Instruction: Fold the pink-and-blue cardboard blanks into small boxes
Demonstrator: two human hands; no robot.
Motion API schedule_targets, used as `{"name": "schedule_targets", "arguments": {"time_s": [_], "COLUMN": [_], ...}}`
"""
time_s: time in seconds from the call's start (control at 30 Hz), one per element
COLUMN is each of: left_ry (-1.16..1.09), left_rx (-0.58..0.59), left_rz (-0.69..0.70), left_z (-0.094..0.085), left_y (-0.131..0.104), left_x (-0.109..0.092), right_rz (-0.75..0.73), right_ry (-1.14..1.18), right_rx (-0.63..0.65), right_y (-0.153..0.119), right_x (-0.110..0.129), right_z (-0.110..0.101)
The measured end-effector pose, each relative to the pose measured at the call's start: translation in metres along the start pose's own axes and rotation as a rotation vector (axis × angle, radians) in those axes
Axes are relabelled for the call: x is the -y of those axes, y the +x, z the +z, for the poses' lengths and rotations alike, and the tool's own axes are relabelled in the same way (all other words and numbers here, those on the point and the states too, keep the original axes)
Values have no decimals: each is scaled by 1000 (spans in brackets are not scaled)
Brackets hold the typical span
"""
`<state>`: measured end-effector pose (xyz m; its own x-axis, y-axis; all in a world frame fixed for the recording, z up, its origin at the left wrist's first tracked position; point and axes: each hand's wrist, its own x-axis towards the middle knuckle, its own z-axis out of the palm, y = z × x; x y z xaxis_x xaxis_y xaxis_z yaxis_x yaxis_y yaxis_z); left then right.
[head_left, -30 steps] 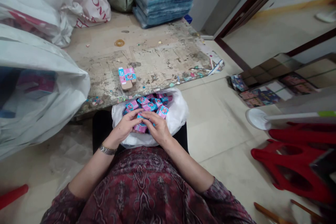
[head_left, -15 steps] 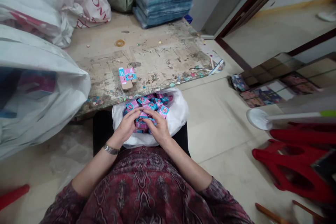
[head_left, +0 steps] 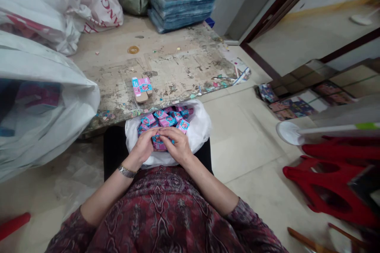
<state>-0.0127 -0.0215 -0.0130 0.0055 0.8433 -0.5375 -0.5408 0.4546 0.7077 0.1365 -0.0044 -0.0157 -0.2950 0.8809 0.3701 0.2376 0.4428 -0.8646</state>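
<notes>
A small pink-and-blue carton (head_left: 159, 143) is between my two hands, above a white plastic bag (head_left: 202, 120) in my lap. My left hand (head_left: 144, 145), with a metal watch at the wrist, closes on the carton's left side. From the right, my right hand (head_left: 179, 145) grips the same carton, fingers bent across its top edge. Fingertips of both hands meet there and cover part of it. Several similar cartons (head_left: 168, 121) fill the bag. On the table, close to its near edge, lies a flattened, unfolded carton (head_left: 142, 87).
The worn wooden table (head_left: 118, 67) carries rubber bands (head_left: 133, 50), a blue wrapped stack (head_left: 181, 10) and large white bags (head_left: 38, 87) at left. Red stools (head_left: 323, 182), a white-based stand (head_left: 289, 133) and stacked printed boxes (head_left: 293, 108) are on the floor at right.
My hands have lowered slightly, and my right fingers have shifted over the carton's top. The whole view has drifted a little to the left.
</notes>
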Motion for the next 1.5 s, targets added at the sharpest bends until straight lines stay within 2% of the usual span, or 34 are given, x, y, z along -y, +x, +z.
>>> {"name": "schedule_targets", "arguments": {"time_s": [0.2, 0.3, 0.43, 0.57, 0.7, 0.8, 0.9, 1.03, 1.17, 1.3, 1.5], "left_ry": [-65, -70, -8, 81, 94, 74, 56, 71, 93, 109, 109], "left_rx": [72, 109, 31, -111, -98, -51, -25, 3, 20, -4, -2], "left_rz": [-114, -190, -157, -80, -66, -85, -100, -99, -101, -97, -99], "left_z": [0, 2, 2, -3, -8, -7, -6, -7, -11, -17, -21], "left_y": [-2, -2, -2, -2, -2, -2, -3, -4, -8, -10, -9], "left_x": [0, -5, -11, -11, -9, -9, -9, -9, -9, -9, -7], "right_rz": [86, 188, 322, 249, 102, -30, -121, -135, -127, -155, -172], "right_ry": [107, 132, 17, -290, -298, -255, -293, -448, -639, -732, -747], "right_rx": [-10, -41, -88, -129, -110, -55, 67, 259, 385, 497, 527], "right_y": [-1, 2, 15, 32, 46, 62, 84, 123, 152, 163, 167], "right_x": [-2, -12, -35, -54, -50, -32, -10, 8, 8, 3, 4], "right_z": [1, -2, -19, -41, -39, -25, -8, 15, 32, 35, 27]}}
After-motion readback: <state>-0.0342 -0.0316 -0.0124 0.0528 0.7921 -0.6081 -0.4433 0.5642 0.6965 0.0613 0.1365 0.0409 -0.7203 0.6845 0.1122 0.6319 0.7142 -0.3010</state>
